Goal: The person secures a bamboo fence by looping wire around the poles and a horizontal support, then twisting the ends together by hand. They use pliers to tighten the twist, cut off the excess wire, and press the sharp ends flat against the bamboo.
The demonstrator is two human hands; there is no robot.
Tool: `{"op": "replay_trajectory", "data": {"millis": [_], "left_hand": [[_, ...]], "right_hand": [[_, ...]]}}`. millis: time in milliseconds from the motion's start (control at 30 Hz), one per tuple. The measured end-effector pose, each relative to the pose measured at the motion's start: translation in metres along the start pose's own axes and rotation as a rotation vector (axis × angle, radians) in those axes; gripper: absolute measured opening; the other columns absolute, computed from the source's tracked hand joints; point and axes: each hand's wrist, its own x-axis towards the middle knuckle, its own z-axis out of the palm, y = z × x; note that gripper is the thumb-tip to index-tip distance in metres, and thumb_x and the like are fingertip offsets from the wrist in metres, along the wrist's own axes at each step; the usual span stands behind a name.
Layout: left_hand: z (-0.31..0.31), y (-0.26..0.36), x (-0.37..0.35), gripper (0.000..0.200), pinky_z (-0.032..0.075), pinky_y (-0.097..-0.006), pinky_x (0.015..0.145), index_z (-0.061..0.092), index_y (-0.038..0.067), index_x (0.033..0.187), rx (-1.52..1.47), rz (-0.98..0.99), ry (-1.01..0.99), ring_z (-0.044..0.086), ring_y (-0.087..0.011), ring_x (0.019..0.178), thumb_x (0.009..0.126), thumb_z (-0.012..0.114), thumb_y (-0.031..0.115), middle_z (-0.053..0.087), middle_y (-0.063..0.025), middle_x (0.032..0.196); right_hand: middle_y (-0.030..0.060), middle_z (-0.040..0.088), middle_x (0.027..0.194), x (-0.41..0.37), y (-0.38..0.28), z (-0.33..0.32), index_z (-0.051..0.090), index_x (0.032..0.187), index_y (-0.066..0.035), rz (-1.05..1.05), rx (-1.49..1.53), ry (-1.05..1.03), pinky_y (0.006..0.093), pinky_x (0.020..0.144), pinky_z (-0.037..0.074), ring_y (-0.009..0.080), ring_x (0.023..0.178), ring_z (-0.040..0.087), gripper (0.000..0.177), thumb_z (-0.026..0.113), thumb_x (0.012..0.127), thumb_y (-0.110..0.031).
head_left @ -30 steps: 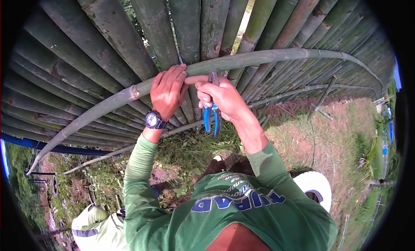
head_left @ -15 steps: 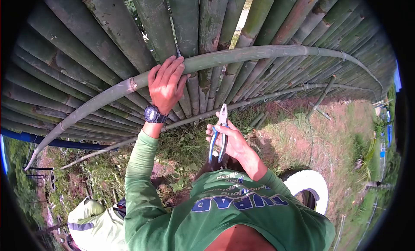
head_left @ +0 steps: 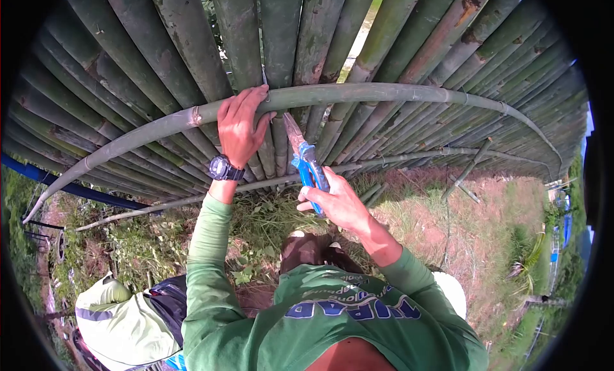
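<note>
A long horizontal bamboo pole [head_left: 358, 93] runs across a wall of upright bamboo poles [head_left: 281, 35]. My left hand [head_left: 240, 125], with a black watch on the wrist, is wrapped over the horizontal pole, its fingers together on top and the thumb below. Beside its fingertips a small thin piece of wire [head_left: 268, 96] seems to lie against the pole; its shape is hard to make out. My right hand [head_left: 339, 205] holds blue-handled pliers [head_left: 308, 163] by the handles. Their jaws point up and left, just under the pole and near my left thumb.
A lower horizontal bamboo pole [head_left: 384, 160] crosses the wall, with a short slanted bamboo prop [head_left: 470, 169] at right. Grass and weeds [head_left: 256, 227] cover the ground below. Another person in a pale high-visibility garment [head_left: 128, 323] is close by at lower left.
The pliers have risen from near my waist, tilting left, and their jaws are now just below the pole beside my left hand. My left hand's fingers have drawn closer together on the pole.
</note>
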Motion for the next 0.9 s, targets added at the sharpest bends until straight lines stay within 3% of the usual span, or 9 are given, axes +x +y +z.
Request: {"op": "replay_trajectory", "data": {"millis": [333, 367, 400, 500, 567, 667, 700, 733, 900], "left_hand": [[0.009, -0.013, -0.007, 0.063, 0.046, -0.0406, 0.102, 0.061, 0.006, 0.13, -0.081, 0.023, 0.093, 0.066, -0.0242, 0.115, 0.07, 0.081, 0.004, 0.07, -0.0036, 0.128], [0.01, -0.013, -0.007, 0.063, 0.048, -0.0407, 0.099, 0.062, 0.006, 0.13, -0.091, 0.035, 0.118, 0.067, -0.0235, 0.112, 0.07, 0.081, 0.004, 0.07, -0.0036, 0.126], [0.007, -0.011, -0.01, 0.063, 0.048, -0.0407, 0.099, 0.062, 0.006, 0.13, -0.113, 0.023, 0.096, 0.067, -0.0235, 0.112, 0.07, 0.081, 0.004, 0.07, -0.0036, 0.126], [0.009, -0.013, -0.005, 0.065, 0.05, -0.0408, 0.096, 0.062, 0.006, 0.131, -0.11, 0.024, 0.102, 0.067, -0.0242, 0.111, 0.069, 0.081, 0.002, 0.07, -0.0038, 0.126], [0.012, -0.016, -0.006, 0.065, 0.05, -0.0407, 0.095, 0.061, 0.005, 0.131, -0.127, 0.04, 0.111, 0.067, -0.0242, 0.111, 0.069, 0.08, 0.001, 0.07, -0.0035, 0.127], [0.013, -0.017, -0.01, 0.065, 0.05, -0.0407, 0.095, 0.061, 0.005, 0.13, -0.138, 0.052, 0.12, 0.067, -0.0243, 0.112, 0.068, 0.08, 0.001, 0.07, -0.0033, 0.127], [0.015, -0.019, -0.009, 0.065, 0.05, -0.0408, 0.095, 0.061, 0.005, 0.13, -0.139, 0.064, 0.131, 0.067, -0.0244, 0.112, 0.068, 0.08, 0.001, 0.07, -0.0034, 0.127], [0.015, -0.019, -0.009, 0.065, 0.05, -0.0408, 0.095, 0.061, 0.005, 0.13, -0.147, 0.071, 0.127, 0.067, -0.0244, 0.112, 0.068, 0.08, 0.001, 0.07, -0.0034, 0.127], [0.019, -0.021, -0.01, 0.064, 0.05, -0.0409, 0.096, 0.062, 0.007, 0.131, -0.163, 0.1, 0.164, 0.067, -0.024, 0.113, 0.069, 0.079, 0.001, 0.07, -0.0031, 0.126]], "right_hand": [[0.0022, 0.062, 0.108, 0.001, -0.056, 0.028, 0.05, 0.144, -0.003, -0.08, -0.195, 0.014, 0.0286, 0.088, 0.048, 0.0101, 0.096, 0.056, 0.058, 0.061, 0.088, -0.009], [0.0106, 0.059, 0.137, 0.004, -0.055, 0.025, 0.041, 0.153, 0.001, -0.039, -0.228, 0.03, 0.0356, 0.099, 0.05, 0.0206, 0.12, 0.062, 0.072, 0.069, 0.088, -0.014], [0.0103, 0.059, 0.138, 0.006, -0.053, 0.027, 0.041, 0.152, 0.001, -0.066, -0.185, 0.038, 0.0354, 0.098, 0.05, 0.0201, 0.12, 0.062, 0.071, 0.07, 0.089, -0.014], [0.0099, 0.059, 0.136, 0.007, -0.053, 0.033, 0.042, 0.151, 0.002, -0.062, -0.25, 0.086, 0.0348, 0.097, 0.051, 0.0188, 0.119, 0.062, 0.07, 0.071, 0.09, -0.014], [0.0025, 0.062, 0.105, 0.005, -0.047, 0.042, 0.049, 0.145, -0.003, -0.071, -0.182, 0.151, 0.0279, 0.084, 0.05, 0.0097, 0.094, 0.057, 0.06, 0.065, 0.087, -0.008], [0.0017, 0.061, 0.103, 0.007, -0.052, 0.052, 0.051, 0.142, -0.004, -0.108, -0.206, 0.19, 0.0279, 0.082, 0.051, 0.0091, 0.091, 0.058, 0.056, 0.068, 0.089, -0.01], [0.0084, 0.063, 0.127, 0.007, -0.054, 0.049, 0.045, 0.148, 0.002, -0.052, -0.182, 0.177, 0.0321, 0.088, 0.055, 0.015, 0.108, 0.064, 0.064, 0.07, 0.089, -0.005], [0.0084, 0.063, 0.127, 0.007, -0.055, 0.05, 0.045, 0.148, 0.002, -0.053, -0.175, 0.185, 0.0321, 0.088, 0.055, 0.015, 0.108, 0.064, 0.064, 0.07, 0.089, -0.005], [0.006, 0.065, 0.113, 0.014, -0.073, 0.057, 0.05, 0.141, -0.002, 0.033, -0.235, 0.213, 0.0271, 0.073, 0.053, 0.0103, 0.087, 0.061, 0.056, 0.069, 0.089, -0.01]]}}
